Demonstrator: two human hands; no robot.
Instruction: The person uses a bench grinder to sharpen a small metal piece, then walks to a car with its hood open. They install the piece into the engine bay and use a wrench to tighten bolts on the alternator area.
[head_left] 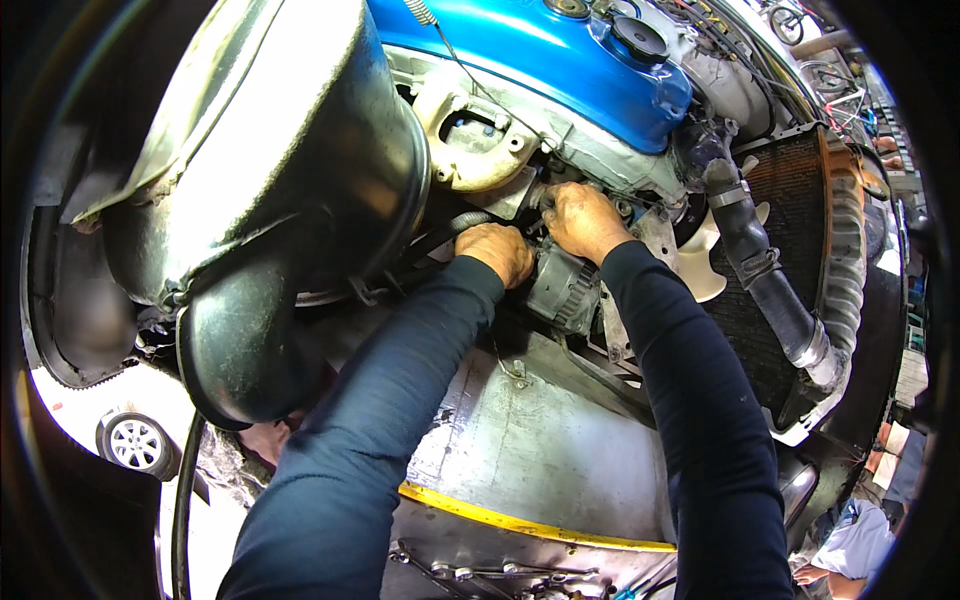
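Centrally, the alternator [565, 290] sits on the near side of the blue valve cover [510, 50], left of the radiator [792, 210]. The right hand [585, 220] curls at its far side, the left hand [497, 252] at its left; hidden fingertips leave both grips indeterminable.

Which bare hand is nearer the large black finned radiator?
The right hand, higher in the picture, above the slotted silver metal housing; the left hand sits lower, at the housing's left, farther from the black radiator.
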